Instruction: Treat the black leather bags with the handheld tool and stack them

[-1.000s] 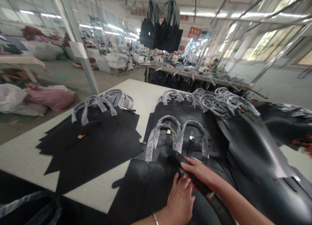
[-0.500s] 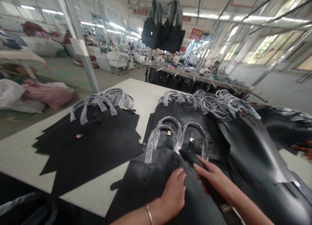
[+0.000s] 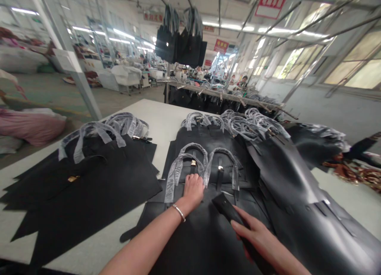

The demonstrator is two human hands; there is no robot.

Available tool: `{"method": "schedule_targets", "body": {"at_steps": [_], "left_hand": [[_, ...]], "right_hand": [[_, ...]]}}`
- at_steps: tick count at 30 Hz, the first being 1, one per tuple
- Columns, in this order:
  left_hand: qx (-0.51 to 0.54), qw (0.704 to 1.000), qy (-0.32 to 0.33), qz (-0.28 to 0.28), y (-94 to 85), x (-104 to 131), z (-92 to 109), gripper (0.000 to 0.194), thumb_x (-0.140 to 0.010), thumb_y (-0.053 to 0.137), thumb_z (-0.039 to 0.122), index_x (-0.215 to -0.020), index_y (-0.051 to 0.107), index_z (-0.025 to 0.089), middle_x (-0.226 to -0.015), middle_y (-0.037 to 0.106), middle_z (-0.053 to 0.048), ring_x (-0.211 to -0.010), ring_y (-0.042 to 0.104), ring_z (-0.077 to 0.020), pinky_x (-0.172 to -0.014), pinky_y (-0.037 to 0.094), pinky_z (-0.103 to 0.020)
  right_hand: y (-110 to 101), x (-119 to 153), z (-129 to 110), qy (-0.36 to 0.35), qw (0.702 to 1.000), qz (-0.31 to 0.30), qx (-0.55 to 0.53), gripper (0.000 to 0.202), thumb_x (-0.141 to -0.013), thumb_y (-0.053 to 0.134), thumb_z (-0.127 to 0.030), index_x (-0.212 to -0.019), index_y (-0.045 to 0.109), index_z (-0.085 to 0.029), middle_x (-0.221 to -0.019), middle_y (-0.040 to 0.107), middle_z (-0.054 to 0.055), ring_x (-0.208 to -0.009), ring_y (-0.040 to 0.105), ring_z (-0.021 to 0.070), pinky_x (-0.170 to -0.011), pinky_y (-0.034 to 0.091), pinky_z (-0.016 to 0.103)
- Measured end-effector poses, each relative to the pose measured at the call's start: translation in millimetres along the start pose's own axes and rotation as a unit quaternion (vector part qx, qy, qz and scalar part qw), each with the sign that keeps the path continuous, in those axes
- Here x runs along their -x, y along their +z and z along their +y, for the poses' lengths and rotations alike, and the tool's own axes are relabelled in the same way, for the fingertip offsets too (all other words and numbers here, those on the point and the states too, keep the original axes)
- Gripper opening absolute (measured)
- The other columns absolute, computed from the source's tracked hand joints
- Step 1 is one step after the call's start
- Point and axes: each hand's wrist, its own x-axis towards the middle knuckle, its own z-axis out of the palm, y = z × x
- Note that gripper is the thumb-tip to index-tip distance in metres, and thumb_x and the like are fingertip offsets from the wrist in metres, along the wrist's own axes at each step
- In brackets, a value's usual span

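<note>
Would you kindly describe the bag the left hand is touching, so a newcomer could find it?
On the white table, look at the near middle stack of black bags. It is the top bag, where the left hand rests at the handle base. Unlike its neighbours, the right hand presses a black strap across it.

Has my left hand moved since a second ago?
Yes. The left hand has gone forward up the black bag to its wrapped handles, away from the right hand.

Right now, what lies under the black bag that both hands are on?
The black bag lies on more flat black bags, whose wrapped handles show beyond the left hand. The right hand holds a black strap. How many bags lie beneath is hidden.
</note>
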Motion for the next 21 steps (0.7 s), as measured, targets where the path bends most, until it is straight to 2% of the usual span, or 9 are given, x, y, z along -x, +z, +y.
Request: {"method": "schedule_targets", "body": {"at_steps": [4,9,12,16,19,21], "left_hand": [[0.075,0.996,-0.009,-0.049,-7.6,-9,-2,0.011,-0.086,0.053,0.024,-0.081,0.062,0.018,-0.086,0.063,-0.005,-0.088,0.058,-0.0212,-0.085,0.038,-0.035],[0.223,0.969,-0.03,-0.105,-5.3,-8,1,0.012,-0.079,0.056,0.026,-0.075,0.06,0.015,-0.069,0.062,-0.001,-0.067,0.057,-0.0147,-0.062,0.038,-0.023],[0.3,0.944,-0.048,-0.125,0.4,-1,5,0.016,-0.08,0.052,0.028,-0.075,0.058,0.014,-0.063,0.057,0.002,-0.059,0.052,-0.0118,-0.057,0.037,-0.021],[0.363,0.92,-0.077,-0.123,8.2,8,9,0.02,-0.08,0.048,0.031,-0.078,0.057,0.013,-0.061,0.053,0.003,-0.054,0.048,-0.0105,-0.055,0.036,-0.021],[0.378,0.915,-0.084,-0.115,11.4,11,11,0.018,-0.078,0.051,0.03,-0.072,0.057,0.014,-0.06,0.054,0.003,-0.057,0.049,-0.0111,-0.057,0.036,-0.022],[0.372,0.919,-0.087,-0.101,9.4,12,8,0.013,-0.075,0.055,0.026,-0.067,0.058,0.015,-0.061,0.055,0.002,-0.059,0.05,-0.0119,-0.058,0.036,-0.022]], "right_hand": [[-1,-1,-7,-0.014,0.999,-0.031,-0.036,0.063,-0.085,0.058,-0.048,-0.141,0.04,-0.026,-0.064,0.058,-0.006,-0.039,0.054,0.0097,-0.036,0.042,0.019],[0,-5,-11,-0.005,0.989,-0.094,-0.112,0.065,-0.085,0.059,-0.047,-0.142,0.036,-0.026,-0.066,0.058,-0.006,-0.038,0.053,0.0085,-0.035,0.041,0.018],[-1,-3,-15,-0.001,0.99,-0.072,-0.121,0.068,-0.084,0.059,-0.047,-0.143,0.034,-0.024,-0.065,0.058,-0.006,-0.038,0.054,0.0091,-0.034,0.042,0.018],[-5,4,-18,-0.002,0.993,-0.048,-0.106,0.065,-0.084,0.058,-0.047,-0.142,0.036,-0.025,-0.066,0.058,-0.005,-0.039,0.055,0.0094,-0.035,0.043,0.019],[-5,5,-14,0.018,0.994,-0.057,-0.096,0.065,-0.085,0.058,-0.047,-0.141,0.038,-0.023,-0.066,0.059,-0.005,-0.038,0.055,0.0096,-0.035,0.043,0.019],[-5,3,-11,0.007,0.996,-0.027,-0.085,0.066,-0.084,0.059,-0.047,-0.141,0.038,-0.022,-0.065,0.058,-0.005,-0.037,0.054,0.0096,-0.034,0.042,0.019]]}}
